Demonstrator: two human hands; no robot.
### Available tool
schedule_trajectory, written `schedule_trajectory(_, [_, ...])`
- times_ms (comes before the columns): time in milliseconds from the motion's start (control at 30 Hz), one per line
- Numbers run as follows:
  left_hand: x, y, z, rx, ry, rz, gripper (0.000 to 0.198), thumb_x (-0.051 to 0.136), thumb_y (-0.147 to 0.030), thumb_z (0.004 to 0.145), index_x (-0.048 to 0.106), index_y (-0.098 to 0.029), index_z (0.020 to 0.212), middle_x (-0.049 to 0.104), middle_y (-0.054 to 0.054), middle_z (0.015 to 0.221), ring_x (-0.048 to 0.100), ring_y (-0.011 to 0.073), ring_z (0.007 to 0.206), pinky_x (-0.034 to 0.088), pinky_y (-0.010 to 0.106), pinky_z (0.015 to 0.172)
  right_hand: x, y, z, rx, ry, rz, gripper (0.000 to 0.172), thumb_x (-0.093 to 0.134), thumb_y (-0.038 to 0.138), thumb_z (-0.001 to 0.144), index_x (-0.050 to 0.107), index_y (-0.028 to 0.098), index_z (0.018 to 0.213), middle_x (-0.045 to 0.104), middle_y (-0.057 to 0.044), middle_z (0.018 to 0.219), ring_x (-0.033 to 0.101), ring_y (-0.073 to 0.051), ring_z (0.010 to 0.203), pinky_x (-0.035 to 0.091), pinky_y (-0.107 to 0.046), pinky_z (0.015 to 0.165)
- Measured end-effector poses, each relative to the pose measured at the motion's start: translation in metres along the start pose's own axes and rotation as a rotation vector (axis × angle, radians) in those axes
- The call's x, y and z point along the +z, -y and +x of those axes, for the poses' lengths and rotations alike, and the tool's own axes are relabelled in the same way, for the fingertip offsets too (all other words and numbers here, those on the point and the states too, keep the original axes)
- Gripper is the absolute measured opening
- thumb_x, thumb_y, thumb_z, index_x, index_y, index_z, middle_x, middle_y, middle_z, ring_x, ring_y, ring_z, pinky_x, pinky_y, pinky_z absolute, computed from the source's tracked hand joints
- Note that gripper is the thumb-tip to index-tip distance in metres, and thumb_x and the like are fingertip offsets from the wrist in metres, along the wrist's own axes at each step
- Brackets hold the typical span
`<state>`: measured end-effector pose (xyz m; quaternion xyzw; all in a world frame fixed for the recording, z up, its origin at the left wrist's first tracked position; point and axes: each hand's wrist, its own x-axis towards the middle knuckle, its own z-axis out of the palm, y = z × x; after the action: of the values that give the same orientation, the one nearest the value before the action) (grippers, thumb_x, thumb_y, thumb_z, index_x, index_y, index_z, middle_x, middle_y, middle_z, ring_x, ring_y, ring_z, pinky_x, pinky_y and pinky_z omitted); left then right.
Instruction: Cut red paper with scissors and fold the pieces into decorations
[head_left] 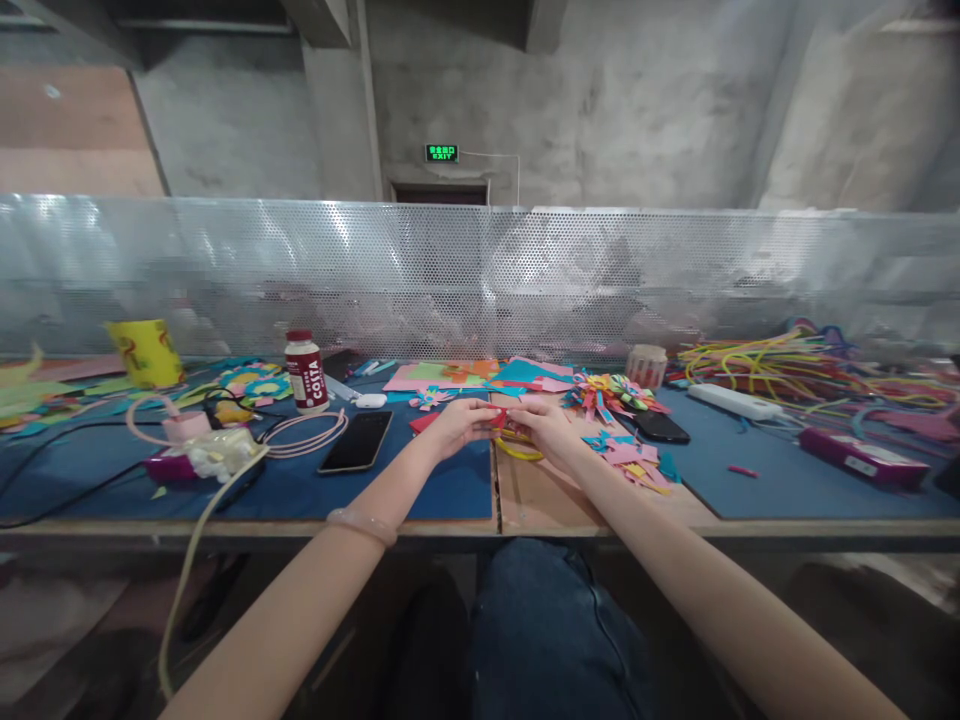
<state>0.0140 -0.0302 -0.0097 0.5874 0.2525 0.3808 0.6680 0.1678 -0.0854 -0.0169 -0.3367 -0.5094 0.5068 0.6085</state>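
At the bottom centre of the frame is the person's lap in dark blue jeans point(547, 640), with both bare forearms reaching up toward the middle. The forearm coming from the lower left wears a pale bracelet point(362, 524). The left hand point(459, 425) and right hand point(544, 428) meet at the centre of the frame, low over the tabletop point(540, 505). Each has its fingers drawn closed in a pinch on opposite ends of a small red paper piece point(496, 415), which sits between the two hands. Just below the right hand a yellow loop point(517, 452) lies on the bare wood. To the right of it is a scatter of pink, blue and yellow paper scraps point(634, 465). A blue mat point(420, 490) covers the surface left of centre, with a black phone point(355, 441) lying face up on it and a coiled pink cable point(304, 432) just beside. A second dark phone point(660, 427) lies right of the hands. Farther back stand a white bottle with a red cap point(305, 371) and, toward the left edge, a tilted yellow cup point(146, 352). Behind the hands are coloured paper sheets point(450, 375) and a folded paper flower point(611, 392). On the right lie a white power strip point(733, 402) and a tangle of bright strips point(795, 365). A perforated metal screen point(480, 270) runs across the frame behind everything, and above it, on a concrete wall, glows a green exit sign point(442, 153).
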Motion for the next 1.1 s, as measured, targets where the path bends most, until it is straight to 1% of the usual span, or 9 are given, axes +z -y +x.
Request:
schedule_trajectory(400, [0.0, 0.001, 0.0, 0.02, -0.011, 0.045, 0.019, 0.068, -0.016, 0.062, 0.055, -0.012, 0.075, 0.061, 0.003, 0.069, 0.06, 0.013, 0.067, 0.049, 0.033, 0.071, -0.006, -0.008, 0.006, -0.03, -0.042, -0.138, 0.025, 0.07, 0.033, 0.054, 0.063, 0.012, 0.066, 0.06, -0.002, 0.062, 0.049, -0.009, 0.054, 0.039, -0.025, 0.055])
schedule_trajectory(700, [0.004, -0.001, -0.003, 0.02, -0.01, 0.088, 0.02, 0.068, -0.018, 0.061, 0.054, -0.014, 0.074, 0.06, 0.002, 0.069, 0.059, 0.0116, 0.065, 0.048, 0.03, 0.067, -0.009, -0.012, 0.009, -0.063, -0.043, -0.221, 0.028, 0.067, 0.037, 0.056, 0.063, 0.013, 0.07, 0.061, -0.002, 0.065, 0.05, -0.01, 0.057, 0.038, -0.024, 0.055])
schedule_trajectory(867, [0.006, -0.002, -0.004, 0.016, -0.007, 0.101, 0.019, 0.068, -0.023, 0.062, 0.055, -0.014, 0.073, 0.06, 0.002, 0.07, 0.058, 0.0119, 0.065, 0.048, 0.03, 0.066, -0.007, -0.009, 0.007, -0.066, -0.064, -0.253, 0.025, 0.066, 0.036, 0.056, 0.062, 0.014, 0.065, 0.057, 0.0, 0.059, 0.046, -0.009, 0.053, 0.035, -0.023, 0.052])
schedule_trajectory(967, [0.006, -0.002, -0.005, 0.022, 0.01, 0.124, 0.021, 0.069, -0.026, 0.061, 0.057, -0.013, 0.074, 0.06, 0.003, 0.072, 0.059, 0.0127, 0.068, 0.048, 0.031, 0.067, -0.007, -0.008, 0.007, -0.05, -0.083, -0.248, 0.026, 0.066, 0.037, 0.055, 0.061, 0.014, 0.064, 0.055, 0.001, 0.057, 0.046, -0.009, 0.052, 0.035, -0.023, 0.052])
schedule_trajectory(1100, [0.006, -0.002, -0.006, 0.053, 0.011, 0.148, 0.025, 0.071, -0.025, 0.059, 0.058, -0.013, 0.075, 0.061, 0.005, 0.074, 0.059, 0.0147, 0.073, 0.048, 0.033, 0.069, -0.009, -0.009, 0.008, -0.06, -0.091, -0.266, 0.026, 0.066, 0.038, 0.056, 0.061, 0.014, 0.064, 0.056, 0.001, 0.056, 0.047, -0.01, 0.053, 0.036, -0.023, 0.052])
